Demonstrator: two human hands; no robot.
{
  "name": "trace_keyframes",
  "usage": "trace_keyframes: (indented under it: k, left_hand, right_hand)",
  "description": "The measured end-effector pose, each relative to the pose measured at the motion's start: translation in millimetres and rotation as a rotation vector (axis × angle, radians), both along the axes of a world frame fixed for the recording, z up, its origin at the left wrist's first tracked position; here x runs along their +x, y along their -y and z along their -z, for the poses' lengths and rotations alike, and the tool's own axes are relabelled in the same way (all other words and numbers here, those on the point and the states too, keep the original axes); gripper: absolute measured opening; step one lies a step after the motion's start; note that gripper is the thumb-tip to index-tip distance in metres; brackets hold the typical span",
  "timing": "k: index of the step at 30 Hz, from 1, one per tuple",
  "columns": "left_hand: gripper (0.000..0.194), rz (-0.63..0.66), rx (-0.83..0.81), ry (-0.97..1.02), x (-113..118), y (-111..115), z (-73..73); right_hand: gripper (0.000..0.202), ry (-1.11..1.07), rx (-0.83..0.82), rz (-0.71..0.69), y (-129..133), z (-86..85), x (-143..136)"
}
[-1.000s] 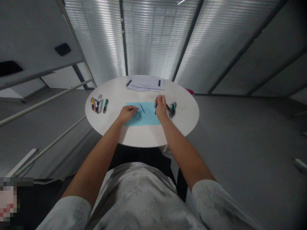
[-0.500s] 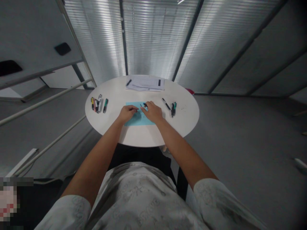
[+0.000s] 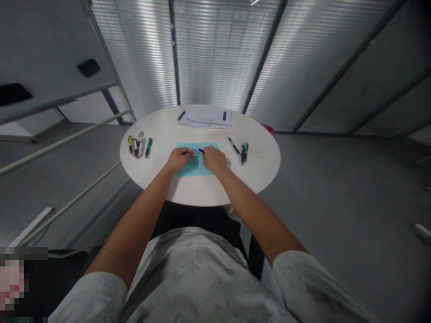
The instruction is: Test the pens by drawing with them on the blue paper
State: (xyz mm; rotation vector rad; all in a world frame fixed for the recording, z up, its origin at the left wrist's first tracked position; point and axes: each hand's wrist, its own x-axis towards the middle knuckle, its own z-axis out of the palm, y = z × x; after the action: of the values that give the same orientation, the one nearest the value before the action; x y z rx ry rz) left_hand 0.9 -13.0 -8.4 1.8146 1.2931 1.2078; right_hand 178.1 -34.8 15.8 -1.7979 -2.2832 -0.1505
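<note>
My right hand [image 3: 215, 159] is closed over the right side of a light blue sheet [image 3: 198, 171], gripping a short black pen part [image 3: 201, 151] that sticks out on its left. A thin dark rod [image 3: 195, 150], like a pen refill, lies in line with that part and points toward my left hand [image 3: 180, 159]. The fingers of my left hand are pinched together over the sheet's left side. Whatever is between them is too small to make out. Small dark specks show on the sheet, partly in the hands' shadow.
On the white oval table [image 3: 158, 179], several pens and markers [image 3: 136, 146] lie at the left, beside a green-and-black pen [image 3: 148, 148]. More pens [image 3: 244, 154] lie at the right, near a black pen [image 3: 235, 146]. A stack of papers [image 3: 205, 117] rests at the back.
My right hand has closed in, its fingers drawn together. The black pen part and thin rod have shifted slightly left, nearer my left hand, which has stayed in place.
</note>
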Motion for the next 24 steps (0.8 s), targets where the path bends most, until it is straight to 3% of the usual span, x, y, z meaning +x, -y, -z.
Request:
trace_keyframes:
  k: [4,8,13,19,24]
  left_hand:
    - [0.018,0.015,-0.01,0.002,0.7,3.3,-4.0]
    - [0.025,0.007,0.027,-0.028,1.5,8.1,-10.5]
    - [0.032,-0.007,0.019,0.068,0.9,5.6,-7.0]
    - [0.04,-0.088,-0.021,0.247,-0.2,4.8,-5.7]
    - [0.051,-0.093,-0.066,0.429,-1.2,3.0,-7.5]
  right_hand:
    - [0.029,-0.043,0.073,0.05,0.4,-0.5,-0.2]
    - [0.033,-0.109,0.174,-0.085,0.9,-1.5,-3.0]
    - [0.03,-0.142,0.107,-0.248,5.9,-2.3,-12.1]
    - [0.043,-0.207,0.072,-0.198,12.5,-5.6,-7.7]
    - [0.045,-0.201,-0.029,-0.257,11.1,-6.7,-3.5]
